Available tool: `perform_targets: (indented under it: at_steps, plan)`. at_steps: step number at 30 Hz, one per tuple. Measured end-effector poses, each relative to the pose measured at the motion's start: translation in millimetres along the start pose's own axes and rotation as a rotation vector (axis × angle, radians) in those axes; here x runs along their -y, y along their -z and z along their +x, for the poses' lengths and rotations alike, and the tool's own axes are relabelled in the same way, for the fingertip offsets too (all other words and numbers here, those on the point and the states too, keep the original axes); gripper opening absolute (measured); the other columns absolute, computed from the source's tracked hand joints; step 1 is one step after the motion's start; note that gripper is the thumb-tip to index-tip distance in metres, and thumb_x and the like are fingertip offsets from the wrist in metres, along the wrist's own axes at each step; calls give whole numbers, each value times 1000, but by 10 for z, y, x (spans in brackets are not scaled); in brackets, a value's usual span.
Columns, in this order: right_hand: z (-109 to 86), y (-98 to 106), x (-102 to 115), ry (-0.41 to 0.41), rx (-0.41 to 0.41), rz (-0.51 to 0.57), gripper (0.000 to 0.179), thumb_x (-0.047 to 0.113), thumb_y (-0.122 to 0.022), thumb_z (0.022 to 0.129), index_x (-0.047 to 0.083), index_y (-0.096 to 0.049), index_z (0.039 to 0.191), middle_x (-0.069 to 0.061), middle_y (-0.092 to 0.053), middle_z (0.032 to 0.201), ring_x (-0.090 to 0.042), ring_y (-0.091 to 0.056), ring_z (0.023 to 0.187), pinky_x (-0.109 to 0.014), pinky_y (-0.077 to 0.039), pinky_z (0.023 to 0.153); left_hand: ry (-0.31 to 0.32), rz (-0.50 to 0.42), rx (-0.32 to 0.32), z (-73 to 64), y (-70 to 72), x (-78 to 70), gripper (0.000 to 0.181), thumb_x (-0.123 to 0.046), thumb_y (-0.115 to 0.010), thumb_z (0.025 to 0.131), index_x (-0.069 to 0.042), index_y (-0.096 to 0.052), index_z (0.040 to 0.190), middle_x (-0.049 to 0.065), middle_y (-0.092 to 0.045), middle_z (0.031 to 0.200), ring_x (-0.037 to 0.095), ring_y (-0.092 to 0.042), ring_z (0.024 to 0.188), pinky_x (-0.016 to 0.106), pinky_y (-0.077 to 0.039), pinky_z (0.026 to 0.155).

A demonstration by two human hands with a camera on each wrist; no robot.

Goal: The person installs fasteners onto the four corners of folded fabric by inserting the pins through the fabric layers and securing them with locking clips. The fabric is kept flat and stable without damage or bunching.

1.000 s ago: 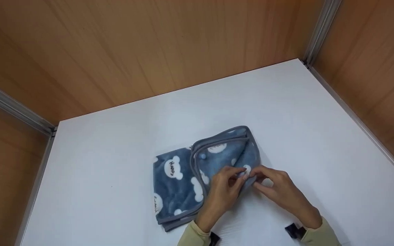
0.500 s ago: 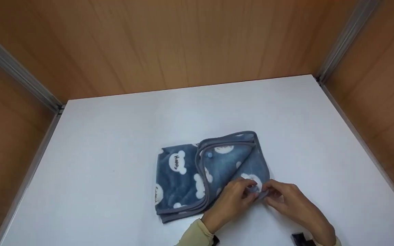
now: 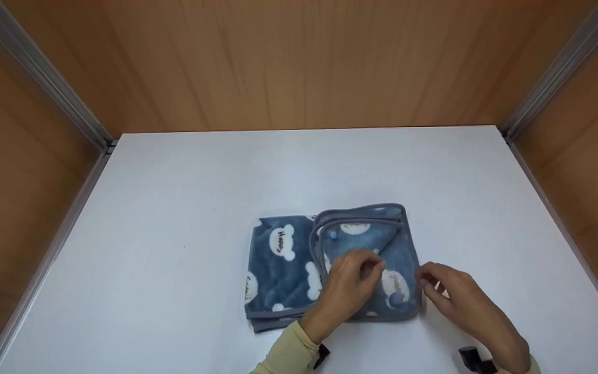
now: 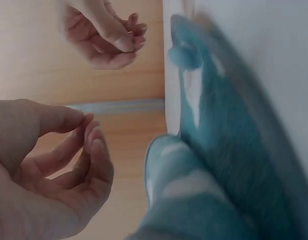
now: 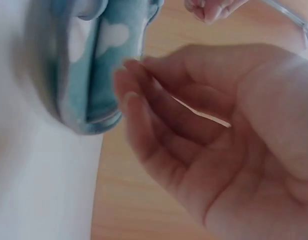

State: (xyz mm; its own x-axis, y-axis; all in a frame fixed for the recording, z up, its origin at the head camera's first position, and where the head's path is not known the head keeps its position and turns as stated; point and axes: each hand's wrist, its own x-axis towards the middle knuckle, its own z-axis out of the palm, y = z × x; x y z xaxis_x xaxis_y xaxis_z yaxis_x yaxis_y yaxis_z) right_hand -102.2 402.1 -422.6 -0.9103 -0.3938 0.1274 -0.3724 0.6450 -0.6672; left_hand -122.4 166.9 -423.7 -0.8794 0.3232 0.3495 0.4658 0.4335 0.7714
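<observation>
A folded blue fleece blanket with grey edging and white bear-head prints lies on the white table. On its right panel a round blue button shows near the front corner, and another blue button near the upper left. My left hand is over that panel, thumb and fingertips together with nothing held; the left wrist view shows it apart from the cloth. Just past the blanket's right edge is my right hand, fingers loosely bent and holding nothing. Whether its fingertips touch the edge, I cannot tell.
Wood-grain panels wall the table at the back and both sides, with metal strips at the corners. A black device sits by the right wrist.
Both hands have let go of the blanket's front right corner, which now lies flat with its button showing. My right hand has drawn off to the right. The head view has turned.
</observation>
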Motion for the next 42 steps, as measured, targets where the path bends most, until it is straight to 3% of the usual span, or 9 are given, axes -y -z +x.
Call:
perform_targets:
  at_steps: [4,8,13,16,20,24,28,32,42]
  plan:
    - [232,7,54,184,-185,-36,26,-16,-71,85,5,-69,101,2,-70,91,-7,-64,82,-26,-56,68,-13,-4,-169,62,129,71,4,-5,-69,98,-5,-72,96,4,-68,87,10,-63,77,25,-53,69]
    - [470,-8,87,302,-293,-37,28,-18,-73,83,3,-69,101,-1,-70,92,-10,-64,83,-21,-53,72,14,66,-310,105,228,161,3,-2,-70,96,-5,-70,98,7,-66,89,18,-63,80,32,-54,72]
    - [707,-74,115,347,-339,-34,25,-11,-77,84,3,-69,103,-4,-70,95,-17,-66,87,-19,-49,78,125,159,-386,130,313,261,16,-5,-71,95,0,-66,110,13,-62,99,25,-60,91,38,-52,79]
    - [813,-136,102,346,-345,-24,23,-8,-78,86,2,-70,105,-6,-71,98,-20,-66,91,-28,-52,78,188,184,-403,131,335,322,28,-7,-71,96,4,-62,119,17,-59,105,28,-58,96,42,-50,81]
    - [932,-237,42,296,-338,9,24,0,-77,90,-1,-69,112,-10,-71,107,-26,-66,103,-42,-54,85,259,182,-376,109,340,390,46,-10,-70,98,10,-52,134,24,-58,112,34,-57,102,49,-49,85]
    - [1020,-350,-67,250,-309,28,38,7,-77,93,-4,-64,127,-16,-66,123,-31,-61,119,-47,-49,97,305,154,-275,71,348,428,61,-16,-64,102,13,-36,148,32,-56,126,44,-56,117,57,-47,95]
    - [1064,-446,-175,205,-207,50,52,13,-71,98,-4,-52,144,-21,-55,142,-37,-47,138,-53,-38,110,344,129,-153,60,339,441,66,-16,-57,106,15,-24,154,37,-49,142,53,-47,129,63,-39,105]
    - [1052,-499,-240,103,-77,81,60,18,-62,105,0,-38,156,-21,-43,156,-45,-26,150,-65,-25,116,358,112,-98,69,306,463,64,-12,-55,106,15,-22,154,37,-46,144,55,-42,131,64,-37,106]
    - [1049,-540,-344,43,-27,42,62,20,-59,106,1,-33,159,-25,-43,155,-45,-35,136,-65,-27,108,377,1,-29,128,344,441,72,-11,-65,102,14,-23,155,35,-42,134,45,-53,121,56,-45,100]
